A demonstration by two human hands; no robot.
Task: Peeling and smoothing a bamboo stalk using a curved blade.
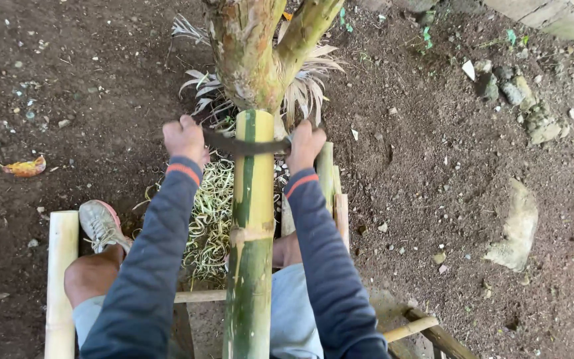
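A thick green bamboo pole [252, 233] runs from my lap up to a tree trunk [250, 53], and its skin is partly scraped to pale yellow. A dark curved blade [244, 144] lies across the pole near its far end. My left hand [184, 138] is closed on the blade's left end. My right hand [305, 145] is closed on its right end. Both arms are in dark blue sleeves with orange cuffs.
Curly pale shavings [210, 213] pile up left of the pole. My left foot in a white shoe [101, 225] rests beside a pale bamboo post [61, 279]. Shorter bamboo pieces [332, 189] stand to the right. Stones [516, 229] lie on the dark soil.
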